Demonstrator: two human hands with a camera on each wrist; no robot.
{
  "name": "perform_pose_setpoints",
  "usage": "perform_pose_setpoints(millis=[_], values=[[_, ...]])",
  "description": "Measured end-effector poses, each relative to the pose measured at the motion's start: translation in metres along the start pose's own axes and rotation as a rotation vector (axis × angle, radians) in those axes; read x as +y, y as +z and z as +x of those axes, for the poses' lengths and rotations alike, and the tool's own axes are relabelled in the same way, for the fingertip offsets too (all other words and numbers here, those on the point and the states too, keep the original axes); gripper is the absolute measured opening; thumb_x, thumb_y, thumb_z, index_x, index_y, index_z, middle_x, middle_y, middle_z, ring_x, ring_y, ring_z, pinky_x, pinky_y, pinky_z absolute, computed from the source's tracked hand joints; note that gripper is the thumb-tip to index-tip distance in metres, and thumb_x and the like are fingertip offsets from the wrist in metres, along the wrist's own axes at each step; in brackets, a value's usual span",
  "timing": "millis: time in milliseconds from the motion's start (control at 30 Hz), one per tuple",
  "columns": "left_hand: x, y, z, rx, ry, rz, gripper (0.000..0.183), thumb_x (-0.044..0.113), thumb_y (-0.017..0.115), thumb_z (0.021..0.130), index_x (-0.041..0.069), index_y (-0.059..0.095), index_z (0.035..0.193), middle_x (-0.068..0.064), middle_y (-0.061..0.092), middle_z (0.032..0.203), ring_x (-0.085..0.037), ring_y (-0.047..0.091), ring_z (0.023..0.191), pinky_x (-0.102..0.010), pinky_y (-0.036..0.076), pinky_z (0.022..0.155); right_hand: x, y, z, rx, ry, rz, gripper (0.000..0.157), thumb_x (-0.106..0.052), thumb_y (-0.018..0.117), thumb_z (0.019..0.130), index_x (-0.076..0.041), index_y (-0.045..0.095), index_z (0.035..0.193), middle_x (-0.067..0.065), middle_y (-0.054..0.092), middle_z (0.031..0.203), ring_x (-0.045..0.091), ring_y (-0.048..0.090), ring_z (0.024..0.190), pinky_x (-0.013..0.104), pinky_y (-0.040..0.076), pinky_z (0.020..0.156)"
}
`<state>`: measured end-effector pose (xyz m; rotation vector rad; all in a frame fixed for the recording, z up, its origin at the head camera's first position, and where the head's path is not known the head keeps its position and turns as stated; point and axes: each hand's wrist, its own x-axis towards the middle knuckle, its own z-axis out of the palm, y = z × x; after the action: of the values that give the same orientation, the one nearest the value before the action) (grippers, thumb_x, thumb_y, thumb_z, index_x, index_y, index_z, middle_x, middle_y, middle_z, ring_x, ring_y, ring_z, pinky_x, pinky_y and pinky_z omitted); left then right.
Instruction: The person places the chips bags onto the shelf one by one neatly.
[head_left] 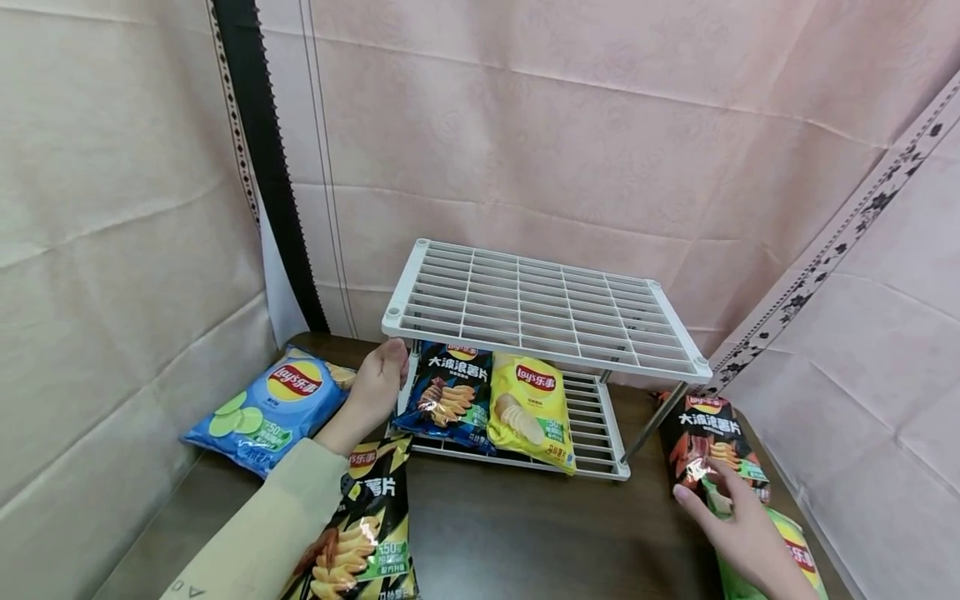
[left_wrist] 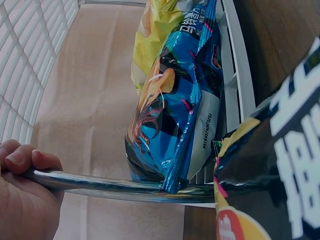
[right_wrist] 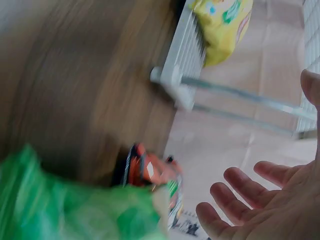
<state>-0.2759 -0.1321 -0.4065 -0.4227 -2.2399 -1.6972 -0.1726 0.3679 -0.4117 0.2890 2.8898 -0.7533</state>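
Around the near-left metal post (left_wrist: 115, 187) of a white two-tier rack (head_left: 542, 347), my left hand (head_left: 377, 382) curls its fingers just under the top shelf. A dark blue chip bag (head_left: 453, 393) and a yellow chip bag (head_left: 531, 415) stand side by side on the lower shelf. My right hand (head_left: 742, 527) is spread with nothing in it, fingers apart, to the right of the rack. It overlaps a green chip bag (head_left: 799, 546) and the lower part of a black-and-red chip bag (head_left: 707, 427) in the head view.
Left of the rack lies a light blue chip bag (head_left: 288, 404) against the cloth wall. A black-and-gold chip bag (head_left: 367, 546) is in front of it, partly behind my left sleeve (head_left: 277, 529). Pink cloth (head_left: 570, 125) hangs behind the dark wooden table (head_left: 525, 533).
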Motion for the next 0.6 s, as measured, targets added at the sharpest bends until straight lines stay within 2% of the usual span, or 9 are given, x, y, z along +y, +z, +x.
perform_pose_setpoints(millis=[33, 133, 233, 500, 600], values=[[-0.001, 0.0, 0.0, 0.0, 0.002, -0.001, 0.054, 0.03, 0.02, 0.109, -0.008, 0.043, 0.078, -0.008, 0.039, 0.063, -0.025, 0.038, 0.053, -0.03, 0.032, 0.053, 0.005, -0.002, 0.001, -0.003, 0.011, -0.012, 0.11, -0.075, 0.046, 0.085, 0.006, 0.01, 0.15, 0.04, 0.025, 0.143, 0.055, 0.03, 0.129, 0.067, 0.033, 0.096], [0.016, -0.002, -0.004, -0.016, 0.008, -0.005, 0.051, 0.024, 0.02, 0.109, -0.011, 0.042, 0.079, -0.006, 0.038, 0.062, -0.019, 0.037, 0.052, -0.029, 0.031, 0.053, 0.019, -0.008, 0.003, -0.004, 0.039, -0.07, 0.113, -0.077, 0.043, 0.085, 0.008, 0.008, 0.149, 0.043, 0.022, 0.142, 0.058, 0.027, 0.127, 0.069, 0.033, 0.093], [0.03, -0.004, -0.008, -0.028, 0.021, 0.001, 0.048, 0.022, 0.021, 0.109, -0.007, 0.041, 0.076, -0.005, 0.037, 0.062, -0.016, 0.036, 0.051, -0.028, 0.032, 0.053, 0.032, -0.013, 0.007, -0.024, 0.091, -0.119, 0.117, -0.08, 0.04, 0.083, 0.013, 0.008, 0.147, 0.045, 0.021, 0.139, 0.061, 0.026, 0.123, 0.07, 0.034, 0.089], [0.034, -0.006, -0.008, -0.012, 0.023, 0.0, 0.05, 0.02, 0.022, 0.109, -0.015, 0.042, 0.08, -0.005, 0.038, 0.062, -0.017, 0.036, 0.051, -0.028, 0.031, 0.052, 0.065, -0.015, 0.012, 0.005, 0.158, -0.102, 0.117, -0.08, 0.037, 0.084, 0.019, 0.016, 0.142, 0.046, 0.022, 0.136, 0.062, 0.028, 0.119, 0.07, 0.034, 0.089], [0.032, -0.006, -0.008, -0.02, 0.018, -0.011, 0.05, 0.02, 0.022, 0.109, -0.014, 0.041, 0.079, -0.005, 0.037, 0.061, -0.016, 0.035, 0.051, -0.028, 0.03, 0.052, 0.078, -0.017, 0.01, 0.048, 0.219, -0.107, 0.118, -0.08, 0.038, 0.084, 0.022, 0.017, 0.139, 0.048, 0.024, 0.133, 0.063, 0.029, 0.117, 0.069, 0.035, 0.089]])
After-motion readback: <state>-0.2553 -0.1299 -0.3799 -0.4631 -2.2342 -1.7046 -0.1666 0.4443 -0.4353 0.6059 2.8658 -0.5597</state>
